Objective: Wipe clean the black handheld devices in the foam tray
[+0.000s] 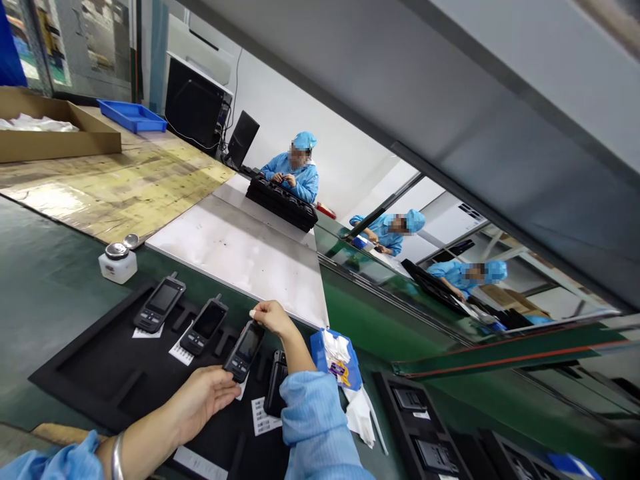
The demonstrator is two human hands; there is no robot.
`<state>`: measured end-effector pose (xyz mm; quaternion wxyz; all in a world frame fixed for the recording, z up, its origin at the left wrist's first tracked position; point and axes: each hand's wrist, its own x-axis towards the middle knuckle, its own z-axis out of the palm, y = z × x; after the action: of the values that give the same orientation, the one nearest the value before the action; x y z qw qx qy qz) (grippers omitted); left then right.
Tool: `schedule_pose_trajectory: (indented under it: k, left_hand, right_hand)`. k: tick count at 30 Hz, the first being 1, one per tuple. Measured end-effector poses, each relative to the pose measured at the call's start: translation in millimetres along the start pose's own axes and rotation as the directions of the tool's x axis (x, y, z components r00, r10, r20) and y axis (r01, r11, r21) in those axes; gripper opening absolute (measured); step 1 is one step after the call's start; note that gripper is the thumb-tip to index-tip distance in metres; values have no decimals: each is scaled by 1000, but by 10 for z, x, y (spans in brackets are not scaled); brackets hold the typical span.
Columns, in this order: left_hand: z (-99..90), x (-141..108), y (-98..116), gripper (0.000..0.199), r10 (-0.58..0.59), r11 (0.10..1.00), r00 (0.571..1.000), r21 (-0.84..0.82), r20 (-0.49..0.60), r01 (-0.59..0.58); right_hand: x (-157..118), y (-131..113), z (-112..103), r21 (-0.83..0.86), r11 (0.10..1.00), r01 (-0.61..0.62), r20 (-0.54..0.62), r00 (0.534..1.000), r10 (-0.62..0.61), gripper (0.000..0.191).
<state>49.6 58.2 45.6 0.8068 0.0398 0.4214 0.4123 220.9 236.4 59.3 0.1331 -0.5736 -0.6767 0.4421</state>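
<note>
In the head view, my left hand [207, 397] grips the lower end of a black handheld radio [245, 350] with a screen, keys and a stub antenna. The radio is tilted over a black foam tray [100, 363]. At its top end, my right hand [273, 317] pinches a small white piece of material [256, 313], too small to make out fully. Two similar radios, one at the left [160, 303] and one in the middle [204, 325], lie in the tray on white label sheets. Another black device [276, 383] is partly hidden behind my right forearm, beside a label sheet [264, 417].
A white bottle with a metal lid [118, 263] stands behind the tray. Right of my arm are a blue box of white cloths [336, 360] and a crumpled white cloth [360, 417]. More foam trays [420, 427] lie at right. Several co-workers in blue sit beyond the white board [240, 250].
</note>
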Motion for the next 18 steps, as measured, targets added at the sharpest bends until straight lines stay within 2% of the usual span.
schedule_pose_trajectory:
  k: [5, 7, 11, 13, 15, 16, 18]
  left_hand:
    - [2, -93, 43, 6, -22, 1000, 1000, -19, -15, 21]
    - [26, -152, 45, 20, 15, 1000, 999, -15, -46, -15]
    - [52, -244, -9, 63, 70, 997, 989, 28, -129, -67]
    - [8, -238, -87, 74, 125, 989, 985, 97, -118, -113]
    - [-80, -190, -193, 77, 250, 949, 965, 217, -79, -228]
    - [-130, -154, -246, 77, 331, 906, 943, 293, -43, -304]
    - [-204, -77, -329, 69, 450, 765, 889, 474, 92, -436]
  right_hand:
    - [2, 4, -2, 5, 1000, -7, 11, 1000, 7, 34]
    - [0, -7, 8, 16, 1000, -1, -1, 1000, 1, 33]
    - [-27, -42, 1, 47, 998, 30, -64, 998, -27, 28]
    - [-119, -36, -69, 67, 996, 58, -142, 989, -48, 26]
    - [-320, 16, -193, 87, 992, 95, -265, 962, -69, 27]
    - [-470, 64, -262, 96, 989, 113, -337, 939, -74, 29]
    - [-858, 206, -363, 109, 985, 135, -479, 875, -67, 34]
